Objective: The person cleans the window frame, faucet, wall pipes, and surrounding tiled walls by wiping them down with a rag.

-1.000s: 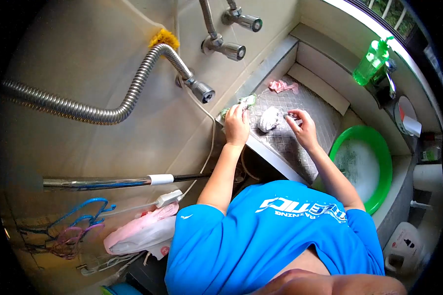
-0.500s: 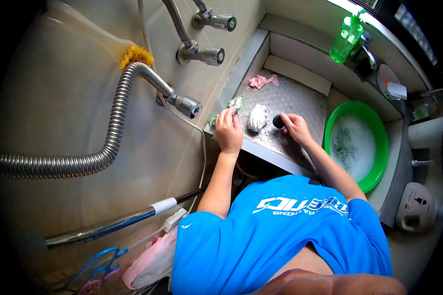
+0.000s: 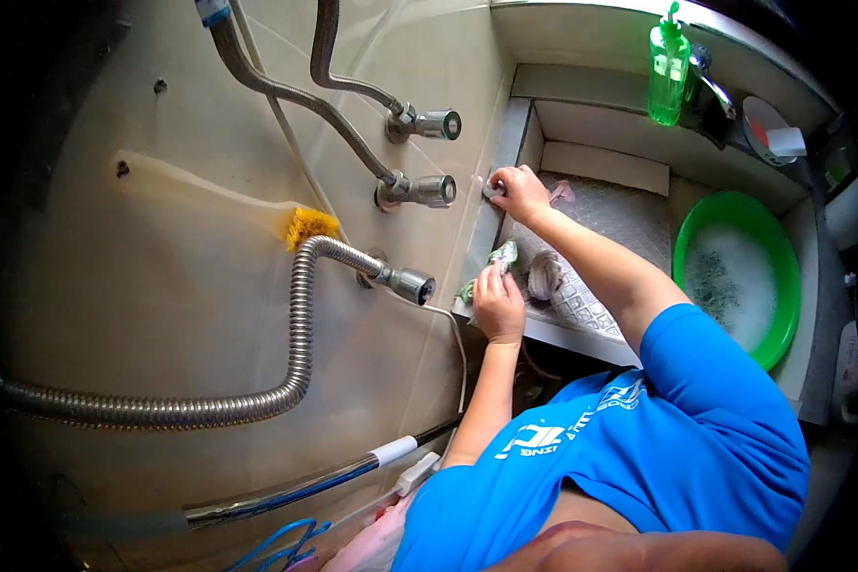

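Note:
My left hand (image 3: 500, 305) is closed on a green and white cloth (image 3: 506, 254) at the sink's left front edge. Farther back, my right hand (image 3: 524, 194) pinches a small, pale, roundish thing (image 3: 494, 187) on the left ledge; I cannot make out what it is. Beneath my right forearm, a bunched white cloth (image 3: 543, 275) lies on the textured sink floor. Part of a pink cloth (image 3: 563, 191) shows just beyond my right hand.
A green basin (image 3: 790, 286) of suds stands on the right. Behind are a green bottle (image 3: 668, 76), a faucet (image 3: 718, 95) and a bowl (image 3: 763, 129). Valves (image 3: 434, 191), a metal hose (image 3: 301, 324) and a yellow brush (image 3: 312, 227) are along the left wall.
My right hand has crossed from the right of the white cloth to the left ledge. The black round thing it held no longer shows. My left hand stays on the green cloth; the view has shifted.

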Demonstrator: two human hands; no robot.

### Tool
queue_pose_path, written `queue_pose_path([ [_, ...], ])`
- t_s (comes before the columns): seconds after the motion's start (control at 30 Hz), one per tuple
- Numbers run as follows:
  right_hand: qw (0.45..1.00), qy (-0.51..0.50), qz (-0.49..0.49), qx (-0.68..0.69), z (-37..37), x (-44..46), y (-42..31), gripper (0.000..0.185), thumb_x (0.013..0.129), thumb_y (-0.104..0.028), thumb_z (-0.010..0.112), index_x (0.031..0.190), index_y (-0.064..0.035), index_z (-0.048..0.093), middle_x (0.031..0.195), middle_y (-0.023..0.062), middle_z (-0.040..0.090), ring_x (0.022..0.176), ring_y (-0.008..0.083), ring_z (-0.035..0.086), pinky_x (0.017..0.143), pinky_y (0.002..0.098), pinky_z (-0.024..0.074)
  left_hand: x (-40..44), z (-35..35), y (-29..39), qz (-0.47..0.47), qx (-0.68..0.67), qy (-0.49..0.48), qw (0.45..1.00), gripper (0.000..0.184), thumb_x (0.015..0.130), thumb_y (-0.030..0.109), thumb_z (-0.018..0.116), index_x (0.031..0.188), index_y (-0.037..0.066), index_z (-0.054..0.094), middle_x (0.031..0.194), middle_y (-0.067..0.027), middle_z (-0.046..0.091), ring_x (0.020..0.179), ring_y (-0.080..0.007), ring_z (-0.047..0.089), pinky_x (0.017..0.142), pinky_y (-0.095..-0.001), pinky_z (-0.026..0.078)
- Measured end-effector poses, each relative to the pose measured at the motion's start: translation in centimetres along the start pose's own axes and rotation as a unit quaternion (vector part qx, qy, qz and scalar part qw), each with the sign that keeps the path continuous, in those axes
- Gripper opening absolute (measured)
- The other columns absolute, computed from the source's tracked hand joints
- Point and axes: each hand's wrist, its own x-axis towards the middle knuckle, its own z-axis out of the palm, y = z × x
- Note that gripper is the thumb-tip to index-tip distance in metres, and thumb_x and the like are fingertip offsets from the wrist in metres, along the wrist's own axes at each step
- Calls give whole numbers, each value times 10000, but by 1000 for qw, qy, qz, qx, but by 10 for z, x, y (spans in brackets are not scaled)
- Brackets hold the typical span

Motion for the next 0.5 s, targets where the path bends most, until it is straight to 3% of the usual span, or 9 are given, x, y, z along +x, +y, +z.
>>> queue_pose_path([
  [0.13,999,-22,30,3,-9,-7,-9,374,624,-148,777,961,-121,617,952,67,635,982,271,540,836,378,463,-1,2,0,-6,8,5,1000,246,816,92,562,1045,6,588,1026,-167,598,947,-340,560,839,-410,448],
  [0.2,991,135,-4,-6,-10,-16,-14,359,667,-166,756,993,-120,614,990,84,625,1058,281,512,875,364,454,-2,1,0,-6,25,7,1000,252,815,93,566,1052,6,578,1015,-161,597,938,-340,561,833,-415,451],
  [0.27,990,132,-12,47,-18,-28,-21,338,713,-192,733,1015,-99,614,999,121,623,1073,295,523,892,378,446,-1,3,1,-9,42,11,999,260,815,95,570,1059,6,567,1004,-154,596,929,-341,563,827,-421,454],
  [0.33,963,-2,-27,267,-26,-50,-35,313,763,-213,694,1029,-71,614,1018,141,623,1044,308,549,894,390,439,-2,4,-2,-15,36,2,999,274,838,126,557,1088,14,560,1002,-159,602,913,-347,569,822,-421,454],
  [0.37,957,-33,-73,278,-32,-60,-43,310,784,-230,676,1038,-63,615,1030,146,624,1014,313,564,883,390,443,-3,4,-2,-15,27,41,999,290,871,172,559,1112,10,549,933,-173,620,883,-344,583,783,-407,462],
  [0.4,948,-63,-119,289,-39,-70,-51,311,806,-246,658,1048,-56,616,1042,152,624,983,317,579,873,391,447,-4,2,-3,-57,-43,36,997,351,901,203,542,1190,12,481,940,-143,616,889,-284,586,790,-363,456],
  [0.5,920,-187,-150,309,-70,-90,-62,395,828,-301,650,1120,-43,588,1100,165,611,1056,306,562,892,380,448,0,-6,7,-162,-235,174,942,372,923,198,528,1235,28,418,1023,-92,558,937,-190,543,804,-307,440],
])
